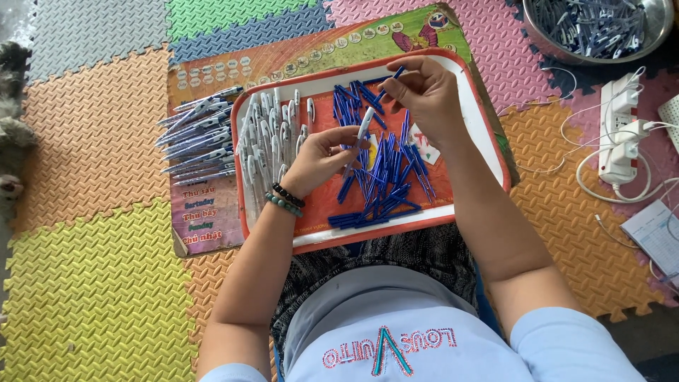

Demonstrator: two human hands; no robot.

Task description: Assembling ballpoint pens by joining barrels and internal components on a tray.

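So my left hand point(322, 152) has its grip pinching a white pen barrel point(365, 124), tip up so the open end faces my right hand point(424, 88), whose grip is pinching a blue piece point(395, 74) just above it. Both hover over the tray point(481, 134) on my lap. Blue parts point(385, 180) sit piled mid-tray, white barrels point(272, 138) along its left edge, finished pens point(198, 138) off the left side on the board point(212, 212).

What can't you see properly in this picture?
Head view only:
- Metal bowl: cut off by the top edge.
- Tray: its middle is hidden by the left hand, right hand and blue pen parts.
- White pen barrel: its lower end is hidden by left fingers.
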